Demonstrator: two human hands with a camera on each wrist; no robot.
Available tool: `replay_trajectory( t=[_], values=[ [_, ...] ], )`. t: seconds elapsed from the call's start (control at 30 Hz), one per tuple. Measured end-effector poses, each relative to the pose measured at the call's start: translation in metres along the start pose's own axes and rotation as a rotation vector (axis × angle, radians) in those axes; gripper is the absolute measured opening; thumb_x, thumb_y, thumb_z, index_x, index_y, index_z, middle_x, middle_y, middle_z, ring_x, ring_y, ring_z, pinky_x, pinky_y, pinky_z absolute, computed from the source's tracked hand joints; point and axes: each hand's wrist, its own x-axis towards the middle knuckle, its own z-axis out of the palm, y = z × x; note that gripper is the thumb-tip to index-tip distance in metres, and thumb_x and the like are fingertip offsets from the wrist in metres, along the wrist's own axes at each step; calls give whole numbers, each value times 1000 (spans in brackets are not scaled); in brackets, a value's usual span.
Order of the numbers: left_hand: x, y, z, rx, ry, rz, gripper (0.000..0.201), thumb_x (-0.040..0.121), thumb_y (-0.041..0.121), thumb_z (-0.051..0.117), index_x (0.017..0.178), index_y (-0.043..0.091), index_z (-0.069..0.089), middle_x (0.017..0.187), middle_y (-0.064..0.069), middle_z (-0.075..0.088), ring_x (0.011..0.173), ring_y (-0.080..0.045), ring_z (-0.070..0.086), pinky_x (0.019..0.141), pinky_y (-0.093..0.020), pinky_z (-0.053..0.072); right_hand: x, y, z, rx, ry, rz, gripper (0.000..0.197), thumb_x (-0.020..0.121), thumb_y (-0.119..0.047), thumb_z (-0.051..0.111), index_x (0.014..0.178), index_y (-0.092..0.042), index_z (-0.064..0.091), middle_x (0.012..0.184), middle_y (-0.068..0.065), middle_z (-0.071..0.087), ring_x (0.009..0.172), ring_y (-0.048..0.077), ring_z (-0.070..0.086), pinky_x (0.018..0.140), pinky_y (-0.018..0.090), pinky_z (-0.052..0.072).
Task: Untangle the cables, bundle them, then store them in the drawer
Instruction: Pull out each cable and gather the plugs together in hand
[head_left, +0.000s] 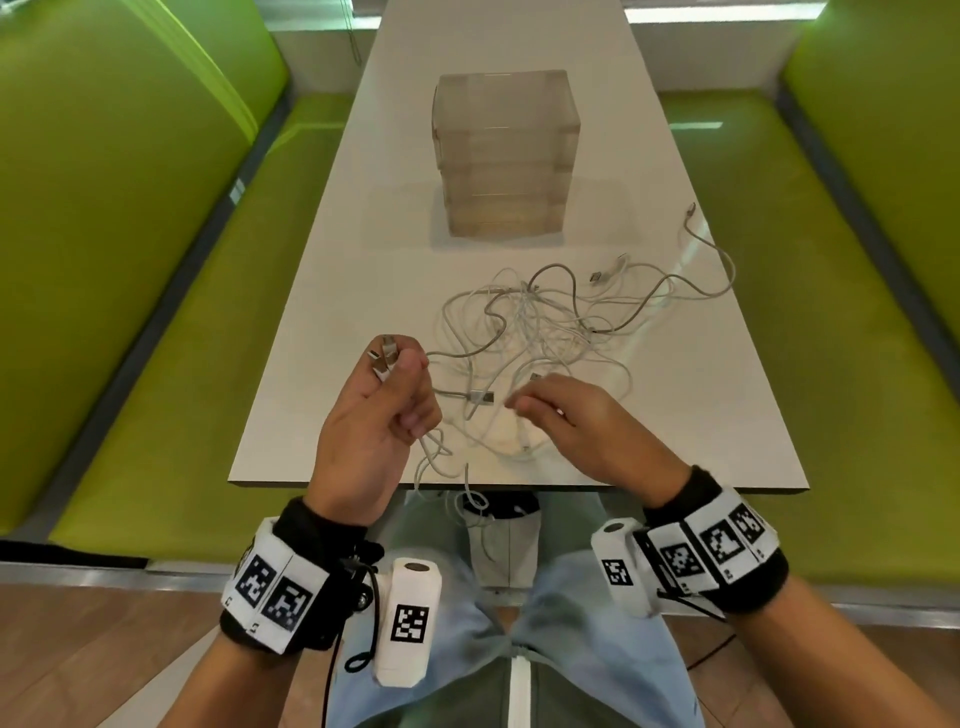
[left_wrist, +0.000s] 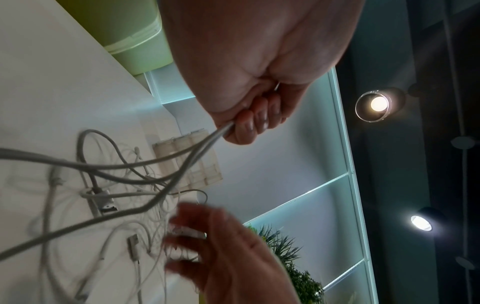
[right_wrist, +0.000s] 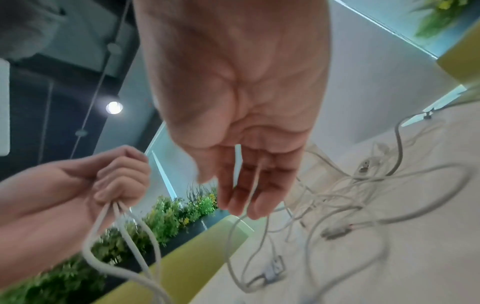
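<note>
A white table (head_left: 332, 291) carries tangled white cables (head_left: 540, 332) and a translucent drawer unit (head_left: 504, 150).

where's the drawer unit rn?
Head view: the translucent drawer unit stands mid-table on the white table, beyond the tangled cables, out of both hands' grasp.

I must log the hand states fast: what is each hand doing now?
Left hand: closed, grips several cable ends.
Right hand: open, fingers relaxed over the cables; one thin cable runs across its fingers, not gripped.
</note>
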Motion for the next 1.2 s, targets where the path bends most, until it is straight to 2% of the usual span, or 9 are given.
replay_trajectory(
  t=[0.1,0.2,0.3,0.43,0.5,0.57,0.8,1.03,1.2],
  values=[
    [-1,-5,8,-33,-24,-14,12,88,23,49,84,13,47,61,4,33,55,-11,24,51,-21,28,4,-22,5,171,-263,-54,45,89,-40,57,133,-31,48,132,-17,51,119,-4,46,98,13,38],
    [-3,-8,15,-34,-50,-25,13,90,25,45,83,14,44,62,4,34,53,-9,31,49,-24,26,8,-35,32,334,-372,-111,15,93,-29,52,105,-22,59,96,-13,63,93,4,58,90,21,44],
    [-1,-9,8,2,-41,-9,19,94,28,40,83,13,41,63,3,39,56,-12,39,53,-27,33,4,-38,46,573,-350,-45,22,99,-17,42,82,-17,57,55,-13,49,56,12,52,62,27,44],
    [3,-12,-5,126,-39,-40,49,82,53,61,107,13,50,91,-2,67,89,-18,63,79,-29,52,0,-38,45,706,-305,-23,28,101,-16,37,78,-13,52,51,-15,42,47,5,33,49,29,26],
    [2,-16,-6,218,-57,-121,73,68,63,70,121,16,50,116,-3,69,113,-17,61,94,-33,50,1,-41,41,744,-288,-41,28,100,-16,36,76,-12,49,54,-18,49,46,0,36,47,25,27],
    [-2,-18,-5,271,-102,-194,65,75,59,65,122,15,55,121,-5,67,118,-21,59,97,-39,47,4,-42,40,738,-267,-69,27,97,-22,38,74,-12,48,53,-19,50,45,-1,38,46,21,31],
    [-9,-22,-4,264,-10,-119,32,91,29,46,81,16,73,104,-13,73,102,-28,66,85,-38,50,6,-38,53,580,-301,29,32,101,-20,38,72,-15,49,44,-16,44,43,0,38,48,19,34],
    [-11,-27,-9,-42,136,-57,23,97,20,38,92,4,54,65,-2,67,100,-30,69,81,-33,54,4,-40,65,397,-288,23,28,99,-31,42,72,-29,50,54,-12,48,50,7,45,58,29,42],
    [-12,-25,-13,-196,184,-34,19,93,23,40,89,9,53,53,4,46,54,-12,56,59,-26,53,-2,-43,63,267,-275,-28,33,100,-27,41,68,-31,47,52,-17,54,48,-2,47,57,14,36]
  ],
)
